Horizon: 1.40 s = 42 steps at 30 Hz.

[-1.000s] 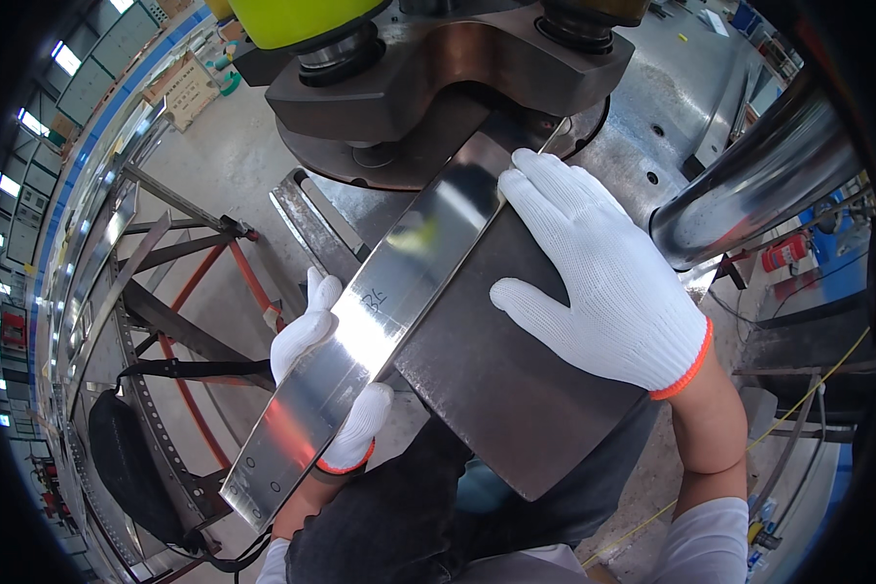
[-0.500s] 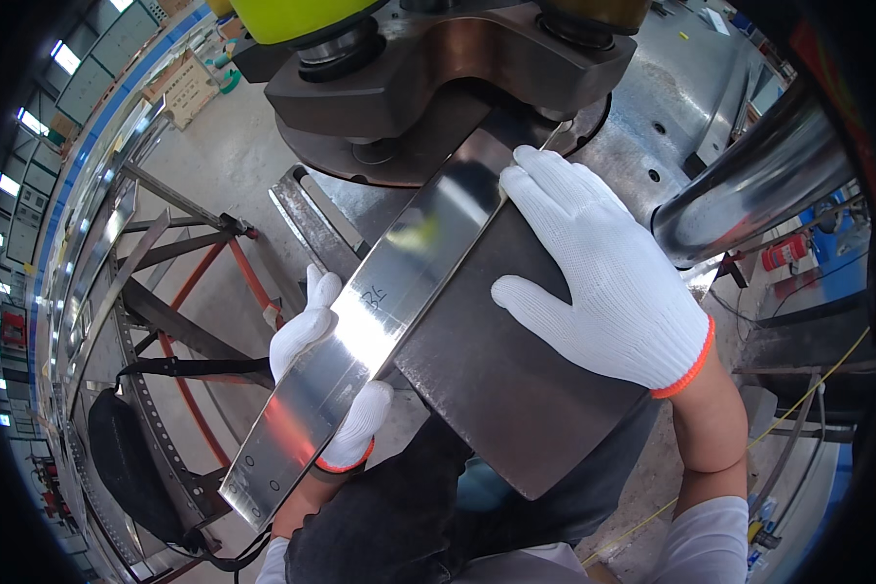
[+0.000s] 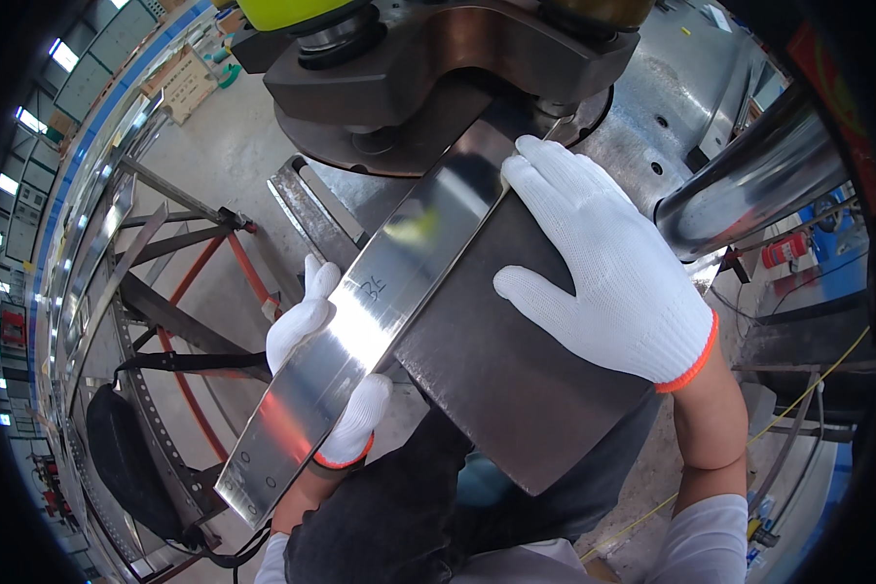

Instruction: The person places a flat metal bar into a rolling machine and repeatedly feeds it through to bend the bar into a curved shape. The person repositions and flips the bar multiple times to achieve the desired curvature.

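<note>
The white-gloved left hand [image 3: 299,329] held the polished metal strip [image 3: 360,311] from below, showing at both its long edges, while the right hand [image 3: 613,277] lay spread on the dark metal plate [image 3: 516,394], with fingertips [image 3: 528,146] at the strip's edge near the notched machine block [image 3: 355,92].

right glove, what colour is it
The right glove is white with an orange cuff edge, seen best in the head view.

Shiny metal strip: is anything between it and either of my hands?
Nothing visible but the white gloves. The left hand shows at both long edges of the shiny metal strip. The right hand lies on the dark plate, fingertips at the strip's right edge; whether they touch is unclear.
</note>
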### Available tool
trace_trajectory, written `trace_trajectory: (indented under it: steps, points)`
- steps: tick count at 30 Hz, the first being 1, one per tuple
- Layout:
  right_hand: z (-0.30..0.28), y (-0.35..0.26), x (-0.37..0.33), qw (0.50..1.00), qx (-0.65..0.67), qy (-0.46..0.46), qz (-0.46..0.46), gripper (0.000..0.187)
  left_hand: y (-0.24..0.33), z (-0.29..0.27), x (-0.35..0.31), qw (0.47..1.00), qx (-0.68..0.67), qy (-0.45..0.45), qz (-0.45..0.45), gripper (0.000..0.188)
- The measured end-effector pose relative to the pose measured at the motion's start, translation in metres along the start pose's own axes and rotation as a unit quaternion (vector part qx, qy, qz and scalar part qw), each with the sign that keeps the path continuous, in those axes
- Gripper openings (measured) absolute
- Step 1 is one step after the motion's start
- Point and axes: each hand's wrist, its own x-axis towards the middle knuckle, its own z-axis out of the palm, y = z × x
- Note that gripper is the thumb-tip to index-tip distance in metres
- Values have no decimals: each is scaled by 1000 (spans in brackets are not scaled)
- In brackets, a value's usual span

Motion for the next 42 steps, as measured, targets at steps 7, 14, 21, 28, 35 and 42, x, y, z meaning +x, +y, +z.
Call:
trace_trajectory:
  steps: [7, 14, 21, 28, 35, 42]
  points:
    - [4, -2, -3, 1000, -22, 2, 9, 83, -1, 2, -1, 1000, -26, 4, -9, 91]
    - [3, 1, -8, 999, -54, 8, 6, 78, 5, 1, -2, 998, -59, -10, -8, 100]
    - [5, -2, -5, 999, -25, 32, -25, 69, 5, -9, -14, 995, -95, 3, 6, 102]
    - [5, 2, -7, 999, -9, 43, -25, 67, 12, -9, -13, 994, -109, -1, -11, 94]
    - [4, 5, -8, 1000, -7, 23, -2, 67, 9, -2, -12, 992, -123, 9, -7, 95]
    - [-2, 14, -3, 1000, 7, 22, -17, 58, 25, -1, -1, 998, -58, 1, -26, 88]
